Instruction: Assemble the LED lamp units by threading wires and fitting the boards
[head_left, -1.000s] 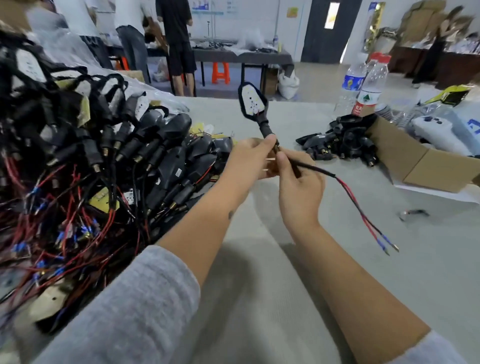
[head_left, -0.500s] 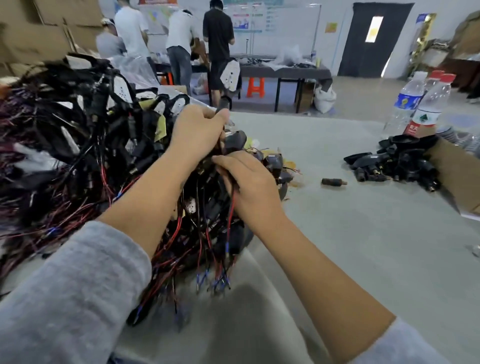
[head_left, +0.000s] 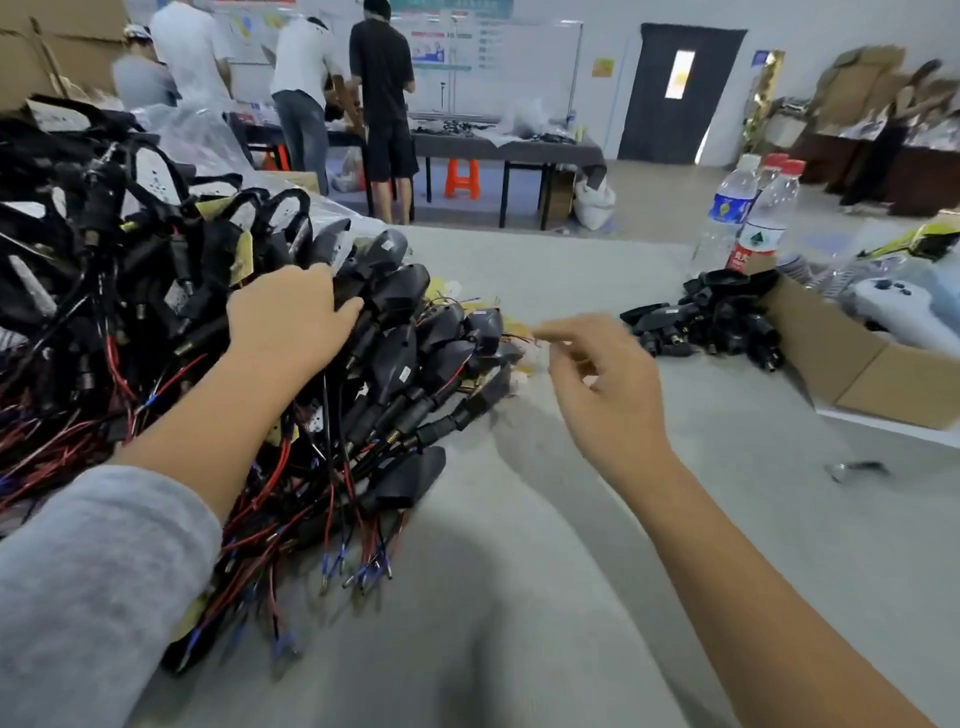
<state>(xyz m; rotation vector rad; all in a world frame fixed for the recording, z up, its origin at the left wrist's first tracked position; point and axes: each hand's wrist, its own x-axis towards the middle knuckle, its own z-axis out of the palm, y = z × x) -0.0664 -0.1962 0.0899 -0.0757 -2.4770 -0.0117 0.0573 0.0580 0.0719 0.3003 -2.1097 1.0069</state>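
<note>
Person at a grey table (head_left: 597, 545), both arms out, grey sleeves pushed up. Left hand (head_left: 291, 319) lies on top of the big pile of assembled lamp units (head_left: 171, 312) at the table's left side, fingers spread fairly straight and pressing on the black housings; can't tell if a thumb hooks anything underneath. Right hand (head_left: 605, 382) is in the air above the table, just right of the pile's edge, fingers loosely curled and blurred, index pointing toward the pile, nothing visibly held. Red and black wires (head_left: 332, 525) with blue-tipped ends trail out of the pile toward the near edge. A smaller heap of loose black housings (head_left: 711, 322) sits at the far right, touching an open cardboard box (head_left: 852, 374). Behind the heap stand water bottles (head_left: 748, 218), one blue label, one with a red cap and white-green label. Small dark object (head_left: 857, 467) on the table near the box, too blurred to identify. In the background, several people (head_left: 382, 104) stand at another table, an orange stool (head_left: 461, 177) beside them, dark door (head_left: 675, 93) on the far wall.
</note>
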